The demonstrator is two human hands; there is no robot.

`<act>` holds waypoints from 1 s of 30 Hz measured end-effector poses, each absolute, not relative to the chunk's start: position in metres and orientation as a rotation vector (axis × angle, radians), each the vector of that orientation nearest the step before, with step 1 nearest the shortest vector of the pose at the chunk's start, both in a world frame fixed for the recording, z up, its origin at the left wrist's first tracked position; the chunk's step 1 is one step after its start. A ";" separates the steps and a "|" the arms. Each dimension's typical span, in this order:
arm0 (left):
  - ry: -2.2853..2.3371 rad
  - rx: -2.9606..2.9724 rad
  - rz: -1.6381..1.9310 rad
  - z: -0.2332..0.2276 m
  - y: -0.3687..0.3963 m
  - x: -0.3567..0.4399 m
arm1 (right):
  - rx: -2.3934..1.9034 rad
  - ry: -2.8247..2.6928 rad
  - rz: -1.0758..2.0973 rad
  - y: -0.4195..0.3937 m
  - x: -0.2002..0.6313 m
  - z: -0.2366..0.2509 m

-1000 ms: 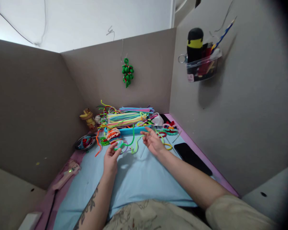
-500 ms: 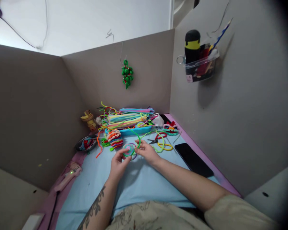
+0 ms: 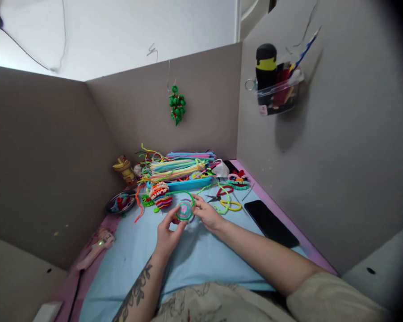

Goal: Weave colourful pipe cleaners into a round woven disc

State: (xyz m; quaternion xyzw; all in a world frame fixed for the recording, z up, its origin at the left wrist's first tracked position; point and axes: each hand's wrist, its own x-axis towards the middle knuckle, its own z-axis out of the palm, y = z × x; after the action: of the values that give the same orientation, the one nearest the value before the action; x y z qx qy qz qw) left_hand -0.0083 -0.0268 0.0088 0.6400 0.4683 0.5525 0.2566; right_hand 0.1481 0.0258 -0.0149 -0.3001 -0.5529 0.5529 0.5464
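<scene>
A coiled pipe cleaner disc (image 3: 184, 209), with pink, teal and green rings, is held above the blue cloth. My left hand (image 3: 170, 228) pinches its left and lower edge between thumb and fingers. On the right side, my right hand (image 3: 204, 212) grips the disc's edge together with a green pipe cleaner (image 3: 189, 193), whose loose end arcs over the top to the left. A bit of purple pipe cleaner shows behind the disc. Just beyond sits a striped, ruffled pipe cleaner piece (image 3: 160, 195).
Bundles of pipe cleaners (image 3: 178, 167) fill a blue tray (image 3: 188, 184) at the back. Scissors (image 3: 221, 197) and a black phone (image 3: 271, 222) lie to the right. Leftward are a dark bowl (image 3: 121, 202) and a pink glue gun (image 3: 96, 249). Grey panels (image 3: 201, 103) enclose the table.
The disc has turned to face me more and moved slightly right. The green strand's loose end has swung from upright to leftward. My left hand has shifted a little right.
</scene>
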 end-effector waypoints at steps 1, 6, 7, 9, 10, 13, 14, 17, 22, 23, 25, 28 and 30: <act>1.291 1.746 1.533 0.009 -0.027 -0.009 | -0.715 -1.302 1.294 0.027 0.148 -0.015; 1.374 1.673 1.651 0.002 -0.020 -0.012 | -0.722 -1.202 1.234 0.033 0.148 -0.020; 1.372 1.612 1.659 0.001 -0.017 -0.012 | -0.719 -1.182 1.231 0.034 0.147 -0.021; 1.330 1.458 1.646 -0.002 -0.013 -0.011 | -0.723 -1.155 1.229 0.035 0.146 -0.023; 1.289 1.380 1.619 -0.003 -0.011 -0.009 | -0.734 -1.150 1.228 0.034 0.146 -0.023; 1.119 1.195 1.502 -0.002 -0.009 -0.004 | -0.773 -1.175 1.235 0.031 0.143 -0.023; 1.075 1.152 1.470 -0.001 -0.009 -0.003 | -0.780 -1.192 1.235 0.029 0.142 -0.022; 1.019 1.071 1.434 0.003 -0.012 -0.002 | -0.801 -1.242 1.227 0.022 0.141 -0.019; 0.994 0.999 1.448 0.006 -0.012 -0.007 | -0.823 -1.224 1.218 0.019 0.144 -0.012; 0.986 0.989 1.446 0.006 -0.012 -0.008 | -0.816 -1.223 1.209 0.021 0.145 -0.011; 0.960 0.981 1.425 0.005 -0.012 -0.009 | -0.799 -1.236 1.197 0.024 0.147 -0.010; 0.936 0.995 1.385 0.006 -0.012 -0.010 | -0.764 -1.270 1.207 0.027 0.151 -0.009; 0.939 1.013 1.373 0.007 -0.013 -0.009 | -0.746 -1.291 1.221 0.027 0.152 -0.008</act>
State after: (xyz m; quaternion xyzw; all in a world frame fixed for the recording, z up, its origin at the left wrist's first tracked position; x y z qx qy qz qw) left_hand -0.0094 -0.0131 0.0074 0.4301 0.3986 0.5829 0.5624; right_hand 0.1519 0.0268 -0.0085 -0.3178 -0.5503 0.5202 0.5706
